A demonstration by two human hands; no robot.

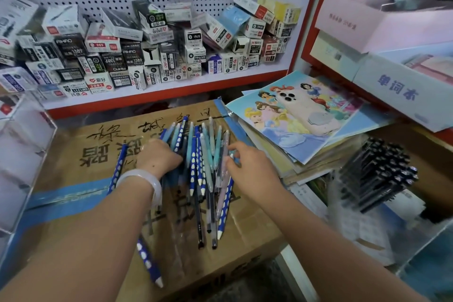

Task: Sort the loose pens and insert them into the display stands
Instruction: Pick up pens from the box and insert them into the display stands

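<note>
We are sorting a heap of loose pens (201,167) on a taped cardboard carton (81,216) in a stationery shop. The heap is lying between our two hands, most barrels running from six o'clock up to twelve o'clock, fanning a little at the far ends. Our left hand (157,158), bangle on the wrist, is resting on the heap's nine o'clock side, its fingers curled down among the blue pens; whether they are actually gripping one, we cannot tell. Our right hand (247,167) is reaching in from three o'clock, its fingers (234,147) loosely bent and touching the pale pink and teal barrels, nothing yet lifted. The right hand is the nearer to those pastel pens, the left to the blue dotted ones. A clear stand of black pens (377,176) is waiting at three o'clock, well apart from the heap; another clear stand (22,144) is standing at nine o'clock. Refill boxes (137,56) on the shelf at twelve o'clock are showing "AIHAO", "1389", "2001" and "GR1103". A phone (306,115) is lying on princess picture books (282,135) at two o'clock.
</note>
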